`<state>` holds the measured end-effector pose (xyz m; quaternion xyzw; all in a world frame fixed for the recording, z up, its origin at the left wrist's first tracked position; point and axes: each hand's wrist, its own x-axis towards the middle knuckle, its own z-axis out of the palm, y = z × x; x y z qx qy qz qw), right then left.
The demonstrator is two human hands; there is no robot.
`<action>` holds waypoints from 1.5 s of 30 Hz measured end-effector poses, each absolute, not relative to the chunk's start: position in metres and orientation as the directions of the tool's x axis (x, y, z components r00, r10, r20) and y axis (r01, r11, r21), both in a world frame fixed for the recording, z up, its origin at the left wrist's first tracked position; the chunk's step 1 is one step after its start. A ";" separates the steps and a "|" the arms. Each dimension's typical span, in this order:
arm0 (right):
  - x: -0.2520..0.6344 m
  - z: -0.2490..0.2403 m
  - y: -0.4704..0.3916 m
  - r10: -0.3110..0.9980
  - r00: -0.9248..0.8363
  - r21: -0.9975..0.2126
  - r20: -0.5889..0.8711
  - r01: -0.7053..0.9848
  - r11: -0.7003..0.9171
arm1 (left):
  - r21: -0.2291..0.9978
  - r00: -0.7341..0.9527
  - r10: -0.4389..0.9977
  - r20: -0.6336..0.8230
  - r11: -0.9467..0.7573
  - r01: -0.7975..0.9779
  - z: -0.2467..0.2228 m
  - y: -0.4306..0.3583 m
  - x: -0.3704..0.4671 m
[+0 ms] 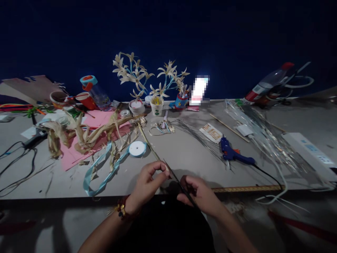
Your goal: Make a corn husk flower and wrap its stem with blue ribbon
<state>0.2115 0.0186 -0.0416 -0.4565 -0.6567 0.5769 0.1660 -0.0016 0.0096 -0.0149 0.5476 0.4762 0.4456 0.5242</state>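
My left hand (151, 179) is over the table's front edge, thumb and fingertips pinched together. What it pinches, if anything, is too small to make out. My right hand (198, 193) curls around a long, thin, dark pointed tool (181, 185), whose kind I cannot tell. Its narrow tip slants up and left, passing close by my left fingertips. Just beyond my left hand, a long pale-green strip (149, 142) runs away across the table. A roll of light-blue ribbon (138, 149) lies to the left, its loose end looping toward the front edge.
Dried corn husks (86, 135) lie over pink paper (70, 158) at left. Husk flowers (131, 70) stand at the back near a paper cup (157, 107). Right are a blue glue gun (234, 153), thin wires (201, 137), a bottle (268, 82) and a white box (308, 149).
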 end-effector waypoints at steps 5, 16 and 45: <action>0.212 -0.039 0.019 0.778 -0.538 -0.919 -0.324 0.374 -0.124 | 0.993 0.137 0.991 0.007 -0.023 0.117 -0.016 0.009 -0.002; 0.210 -0.039 0.016 0.781 -0.517 -0.907 -0.351 0.395 -0.146 | 0.993 0.144 0.990 -0.001 -0.016 0.113 -0.014 0.009 -0.001; 0.212 -0.044 0.016 0.785 -0.545 -0.934 -0.294 0.337 -0.116 | 0.993 0.175 0.981 -0.080 0.094 -0.071 -0.020 0.010 -0.001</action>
